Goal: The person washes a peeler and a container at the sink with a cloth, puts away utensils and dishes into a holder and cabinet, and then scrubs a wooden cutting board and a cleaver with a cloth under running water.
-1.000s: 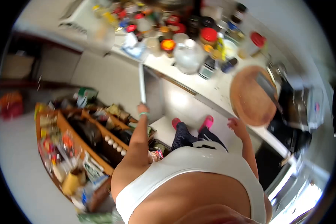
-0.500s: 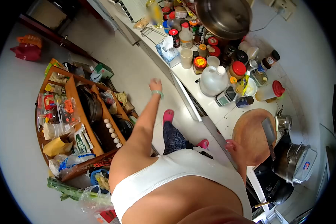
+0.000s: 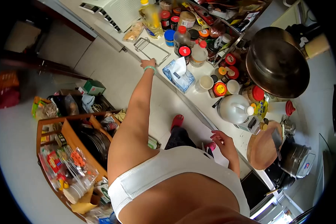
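My left hand [image 3: 148, 64], with a pale green bangle at its wrist, reaches out to the counter's front edge. Its fingers are partly visible and bent a little over the edge, beside a metal wire rack [image 3: 167, 57]; no held thing shows. A blue tissue box [image 3: 184, 85] sits to its right. My right hand [image 3: 224, 143] hangs in front of the counter, fingers loosely curled and apart, with nothing seen in them. Nearest to it on the counter are a big translucent jug [image 3: 231, 108] and a round wooden board [image 3: 257, 151] with a cleaver [image 3: 276, 139] on it.
A frying pan [image 3: 278, 61] juts over crowded jars and bottles. An oil bottle [image 3: 152, 26] and a bag of food [image 3: 133, 31] stand at the far end. A large pot [image 3: 291, 158] is beyond the board. On my left is a wooden shelf unit [image 3: 72, 140] full of packets and pans.
My left hand has moved from over the floor to the counter edge near the wire rack. My right hand has drawn away from the wooden board. The view has shifted along the counter.
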The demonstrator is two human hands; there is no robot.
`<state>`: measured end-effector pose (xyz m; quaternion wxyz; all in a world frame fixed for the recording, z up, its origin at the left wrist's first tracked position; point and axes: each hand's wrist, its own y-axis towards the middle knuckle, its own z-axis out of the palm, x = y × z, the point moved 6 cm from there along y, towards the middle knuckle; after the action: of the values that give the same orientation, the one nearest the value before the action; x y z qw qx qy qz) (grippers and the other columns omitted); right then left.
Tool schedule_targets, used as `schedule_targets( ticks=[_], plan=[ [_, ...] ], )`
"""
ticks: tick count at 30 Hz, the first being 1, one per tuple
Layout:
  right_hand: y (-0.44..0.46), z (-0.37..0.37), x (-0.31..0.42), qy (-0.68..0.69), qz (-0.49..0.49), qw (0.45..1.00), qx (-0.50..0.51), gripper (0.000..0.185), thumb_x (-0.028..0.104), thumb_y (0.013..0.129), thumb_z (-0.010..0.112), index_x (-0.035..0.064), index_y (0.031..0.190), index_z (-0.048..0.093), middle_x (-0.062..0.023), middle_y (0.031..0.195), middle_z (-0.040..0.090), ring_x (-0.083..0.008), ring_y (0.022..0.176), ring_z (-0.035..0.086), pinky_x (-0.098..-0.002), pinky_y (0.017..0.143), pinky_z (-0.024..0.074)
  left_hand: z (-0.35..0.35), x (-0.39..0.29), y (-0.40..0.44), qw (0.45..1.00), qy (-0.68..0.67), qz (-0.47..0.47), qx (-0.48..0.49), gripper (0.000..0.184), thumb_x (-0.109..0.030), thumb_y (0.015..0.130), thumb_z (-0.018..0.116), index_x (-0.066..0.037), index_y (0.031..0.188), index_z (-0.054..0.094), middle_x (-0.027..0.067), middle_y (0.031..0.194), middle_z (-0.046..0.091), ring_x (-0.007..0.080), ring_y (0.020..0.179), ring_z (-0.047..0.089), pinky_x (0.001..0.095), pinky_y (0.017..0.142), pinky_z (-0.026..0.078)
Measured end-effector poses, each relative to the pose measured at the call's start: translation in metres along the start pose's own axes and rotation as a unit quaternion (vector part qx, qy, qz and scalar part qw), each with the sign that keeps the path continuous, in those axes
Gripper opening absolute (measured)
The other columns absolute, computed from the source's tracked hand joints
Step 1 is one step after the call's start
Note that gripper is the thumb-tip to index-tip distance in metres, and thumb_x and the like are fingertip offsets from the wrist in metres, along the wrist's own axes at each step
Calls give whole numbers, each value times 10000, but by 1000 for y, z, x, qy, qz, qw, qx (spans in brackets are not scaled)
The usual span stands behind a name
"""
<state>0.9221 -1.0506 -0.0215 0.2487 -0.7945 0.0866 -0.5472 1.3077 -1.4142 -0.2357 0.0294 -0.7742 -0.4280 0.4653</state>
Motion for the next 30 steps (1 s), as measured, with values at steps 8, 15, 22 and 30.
schedule_targets(
  ticks=[8,15,22,30],
  plan=[
    [8,-5,16,-37,3,995,-91,234,81,872,579,-3,1090,593,-113,867,664,-187,779,629,-293,718,489,-61,42,21,974,-198,-4,108,270,-121,905,443,18,1088,585,103,709,622,143,491,539,277,391,409],
    [-13,-15,5,-7,-46,993,-111,251,114,866,573,23,1100,578,-141,882,654,-267,810,627,-351,745,494,-189,30,-96,854,-171,464,-160,329,-194,891,503,15,1138,562,124,1033,597,218,934,540,361,839,439],
    [-125,-59,-3,36,-111,967,-224,365,177,833,634,66,1171,556,-99,1003,654,-241,911,622,-357,807,483,-162,-97,-354,618,-331,675,228,487,4,786,376,121,1251,463,141,910,524,192,722,434,284,606,365],
    [-342,-84,-57,138,-315,818,-461,1334,465,529,863,68,1469,3,-164,1453,279,-272,1348,272,-435,1111,200,-10,-9,-715,548,-161,438,695,491,29,785,366,80,1261,475,33,856,472,75,680,382,188,563,309]
  ],
)
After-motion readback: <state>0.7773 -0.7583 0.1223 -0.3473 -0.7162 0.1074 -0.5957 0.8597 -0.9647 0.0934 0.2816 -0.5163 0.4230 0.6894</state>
